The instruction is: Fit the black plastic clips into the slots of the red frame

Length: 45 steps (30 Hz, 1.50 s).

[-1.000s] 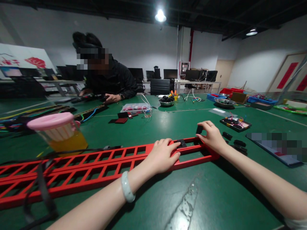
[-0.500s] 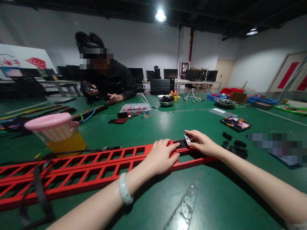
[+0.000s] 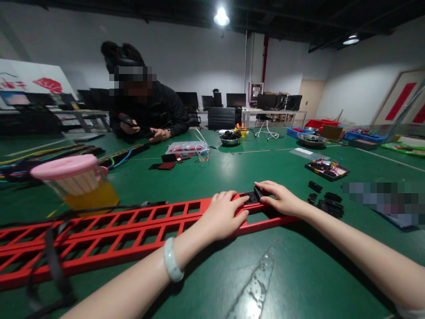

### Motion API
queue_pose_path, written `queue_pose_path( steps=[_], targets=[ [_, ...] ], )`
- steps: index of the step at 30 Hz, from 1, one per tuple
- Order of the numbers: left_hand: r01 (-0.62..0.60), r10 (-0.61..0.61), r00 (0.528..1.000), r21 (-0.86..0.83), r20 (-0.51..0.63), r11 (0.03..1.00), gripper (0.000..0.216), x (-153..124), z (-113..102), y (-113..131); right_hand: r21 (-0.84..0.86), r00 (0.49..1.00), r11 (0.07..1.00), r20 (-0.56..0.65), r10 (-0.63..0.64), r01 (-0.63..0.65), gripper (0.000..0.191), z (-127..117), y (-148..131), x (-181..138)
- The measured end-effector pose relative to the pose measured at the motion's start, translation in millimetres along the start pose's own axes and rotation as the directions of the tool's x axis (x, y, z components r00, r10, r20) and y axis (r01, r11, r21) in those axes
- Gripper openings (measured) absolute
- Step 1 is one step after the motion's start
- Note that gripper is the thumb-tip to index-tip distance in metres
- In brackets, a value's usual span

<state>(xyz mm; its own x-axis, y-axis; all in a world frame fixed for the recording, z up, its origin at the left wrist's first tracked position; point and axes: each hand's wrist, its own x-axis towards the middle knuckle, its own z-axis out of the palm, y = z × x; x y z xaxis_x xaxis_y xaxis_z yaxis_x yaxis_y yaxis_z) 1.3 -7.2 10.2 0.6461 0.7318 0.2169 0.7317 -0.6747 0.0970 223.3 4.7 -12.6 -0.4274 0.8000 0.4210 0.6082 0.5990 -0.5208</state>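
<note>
A long red ladder-like frame (image 3: 142, 241) lies across the table from the left edge to my hands. My left hand (image 3: 221, 217) rests on its right part, fingers stretched over it. The left index fingertip touches a black block (image 3: 249, 198) seated in a slot of the frame. Just right of that block, my right hand (image 3: 280, 197) pinches a small black plastic piece (image 3: 258, 194) between thumb and fingers. This piece stands tilted against the block's right end. Its lower side is hidden by the thumb.
Several loose black pieces (image 3: 327, 204) lie to the right, near a blurred-out flat object (image 3: 381, 206). A pink-lidded jug (image 3: 84, 181) stands behind the frame at left. A black strap (image 3: 53, 261) crosses the frame. A co-worker (image 3: 149, 106) sits across the table, holding a tool.
The small piece in my right hand has turned: its pale face showed before, and now a dark side does. My left hand has stayed on the frame. The co-worker's tool has tilted upward.
</note>
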Motion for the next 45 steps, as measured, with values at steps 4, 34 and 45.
queue_pose_path(
  steps=[4,34,45],
  targets=[
    [-0.001,0.001,1.000,0.000,-0.006,1.000,0.042,-0.1,0.5,0.5,-0.038,1.000,0.999,0.017,0.016,-0.016,0.042,0.4,-3.6,-0.5],
    [-0.023,0.023,1.000,0.018,-0.017,1.000,0.042,-2.0,3.0,-0.8,-0.028,0.995,0.995,0.024,0.095,-0.095,0.040,2.4,-3.5,-1.9],
    [-0.025,0.026,0.999,0.016,-0.024,1.000,0.042,-1.7,2.4,-1.3,-0.012,0.993,0.993,0.024,0.116,-0.116,0.039,1.0,-4.0,-1.3]
  ],
)
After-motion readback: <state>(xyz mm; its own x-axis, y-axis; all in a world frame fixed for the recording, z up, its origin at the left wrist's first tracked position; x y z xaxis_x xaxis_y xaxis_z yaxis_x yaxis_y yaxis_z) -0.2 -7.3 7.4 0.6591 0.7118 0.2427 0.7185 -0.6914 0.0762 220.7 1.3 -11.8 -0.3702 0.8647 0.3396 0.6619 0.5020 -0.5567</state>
